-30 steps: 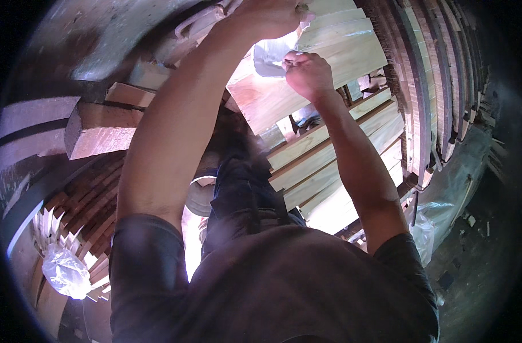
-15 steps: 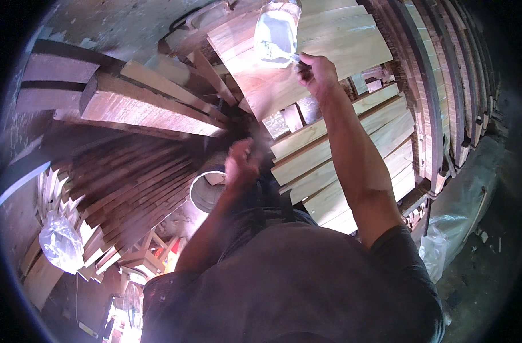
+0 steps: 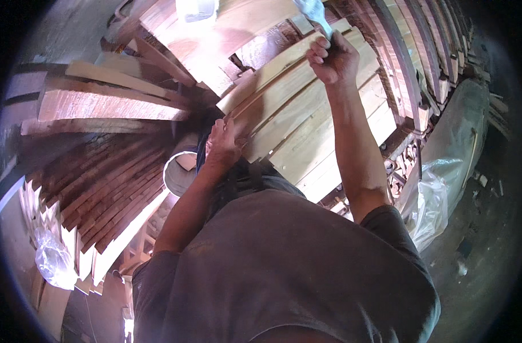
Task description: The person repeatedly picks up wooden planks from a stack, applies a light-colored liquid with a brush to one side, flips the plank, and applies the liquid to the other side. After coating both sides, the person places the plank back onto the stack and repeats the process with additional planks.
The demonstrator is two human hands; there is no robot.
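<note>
My right hand (image 3: 336, 60) is closed around the handle of a paintbrush (image 3: 313, 12), whose pale wet-looking head points up and away over the boards. Below it lies a row of light wooden boards (image 3: 295, 117) set side by side with narrow gaps. At the left ends of these boards is my left hand (image 3: 222, 143), its fingers loosely bent and apart, with nothing visible in them. Whether its fingertips touch the board edge I cannot tell. A white tub (image 3: 197, 9) stands on farther boards at the top, partly cut off by the picture's edge.
Long dark wooden strips (image 3: 118, 183) are stacked to the left, below thicker beams (image 3: 112, 103). A round open pipe or bucket (image 3: 181, 174) is beside my left forearm. More timber (image 3: 401, 68) leans at the right, near a plastic-covered bundle (image 3: 444, 166).
My right hand has drawn the brush away from the white tub, over to the boards on the right. My left hand has come to the boards' left ends. The view has shifted.
</note>
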